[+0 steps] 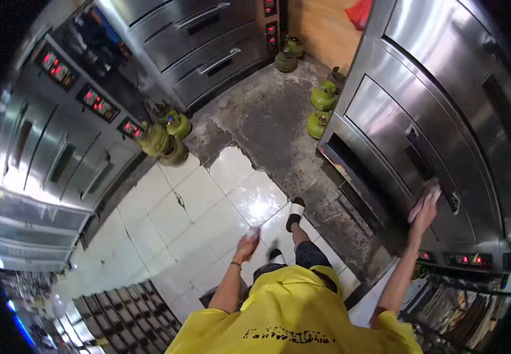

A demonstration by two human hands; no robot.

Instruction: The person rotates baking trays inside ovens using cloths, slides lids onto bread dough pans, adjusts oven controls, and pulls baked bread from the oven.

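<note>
My right hand [425, 206] is closed round a pale pinkish cloth or pad [435, 192], at the handle area of the large steel oven [379, 112] on the right. Lower and nearer the centre, my left hand [246, 246] hangs over the white tiled floor, its fingers closed round a small pale item [254, 233] that looks like folded cloth. The steel oven's doors appear closed. The part of the handle under my right hand is hidden, so firm contact cannot be made out.
Green gas cylinders stand beside the right oven [323, 97] and at the left ovens [177, 125]. More steel ovens [208, 50] line the back. Dark baking tins [123, 315] lie at lower left. A rack of trays [456, 310] is at lower right. The floor changes from tile to rough concrete [273, 127].
</note>
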